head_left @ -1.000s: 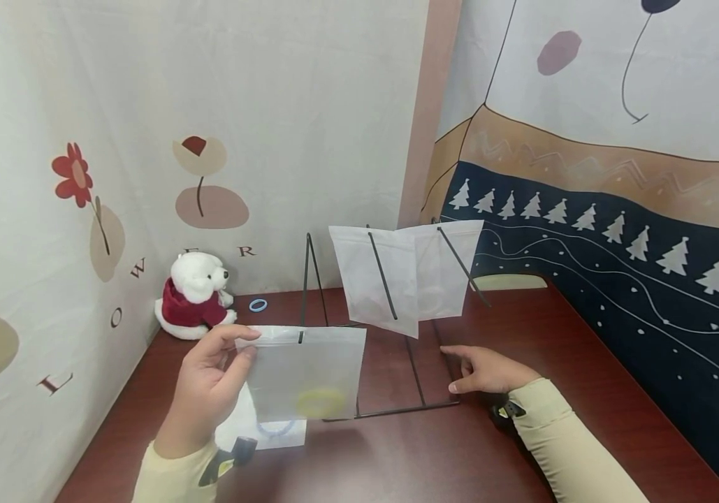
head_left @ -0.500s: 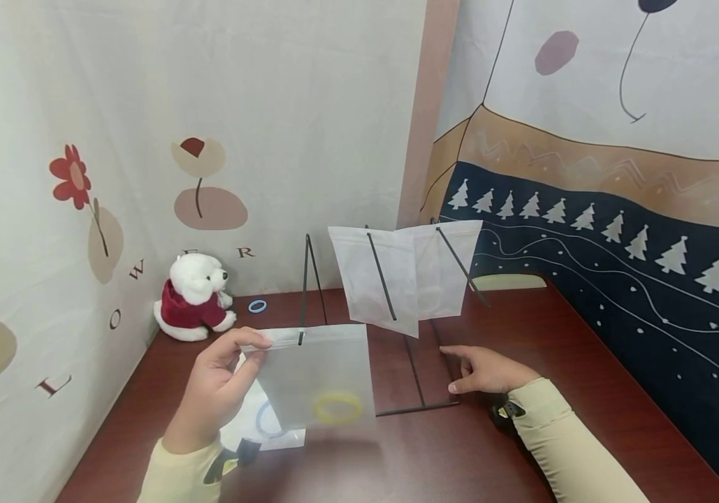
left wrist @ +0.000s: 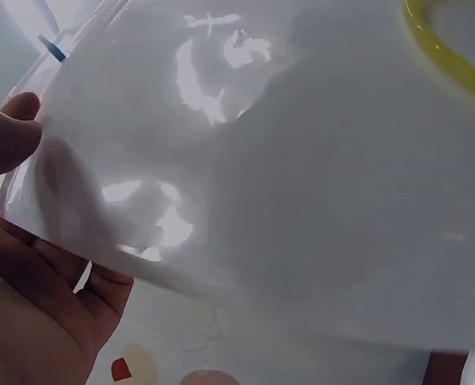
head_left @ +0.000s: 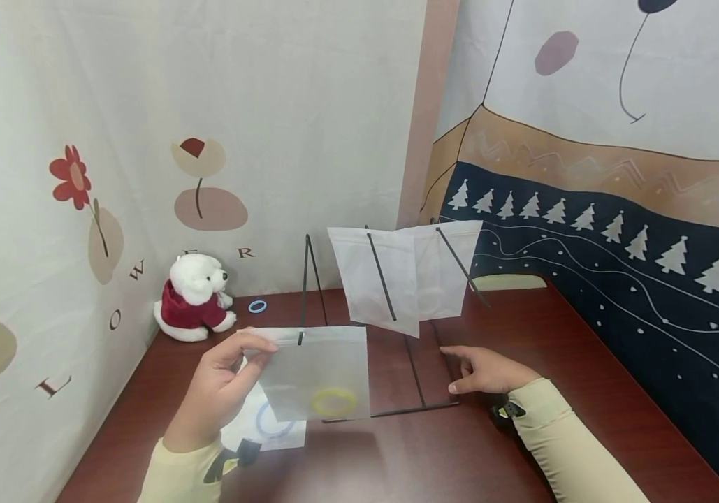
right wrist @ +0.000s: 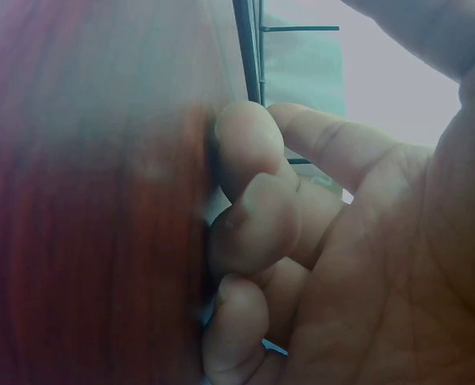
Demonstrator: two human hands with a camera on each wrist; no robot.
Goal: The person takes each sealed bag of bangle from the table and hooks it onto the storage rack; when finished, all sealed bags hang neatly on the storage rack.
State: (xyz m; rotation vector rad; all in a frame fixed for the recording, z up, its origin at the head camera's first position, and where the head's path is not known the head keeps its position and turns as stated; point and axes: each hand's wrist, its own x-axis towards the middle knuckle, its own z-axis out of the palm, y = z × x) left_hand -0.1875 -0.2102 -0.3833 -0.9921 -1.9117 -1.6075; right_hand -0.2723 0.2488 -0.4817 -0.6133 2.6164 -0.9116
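Note:
My left hand point(head_left: 223, 388) pinches the upper left corner of a frosted zip bag point(head_left: 293, 381) between thumb and fingers. A yellow ring point(head_left: 334, 402) shows inside the bag near its bottom; in the left wrist view, part of the yellow ring point(left wrist: 454, 60) is at the top right. The tip of a black peg pokes through the hole in the bag's top strip. It belongs to a black wire rack point(head_left: 409, 410) standing on the table. At the rack's right base bar, my right hand point(head_left: 488, 370) holds on, thumb and index finger on the bar, other fingers point(right wrist: 253, 224) curled against the table.
Two more zip bags point(head_left: 374, 279) hang on the rack's other pegs. Under the left hand lies another bag point(head_left: 293, 440) with a blue ring. A blue ring point(head_left: 257, 306) and a white plush bear point(head_left: 195, 300) in red sit at the back left of the table point(head_left: 434, 468).
The left fingers have slid slightly right along the bag's top edge. The bag swung up toward me, then settled back a little. The right hand has stayed in place.

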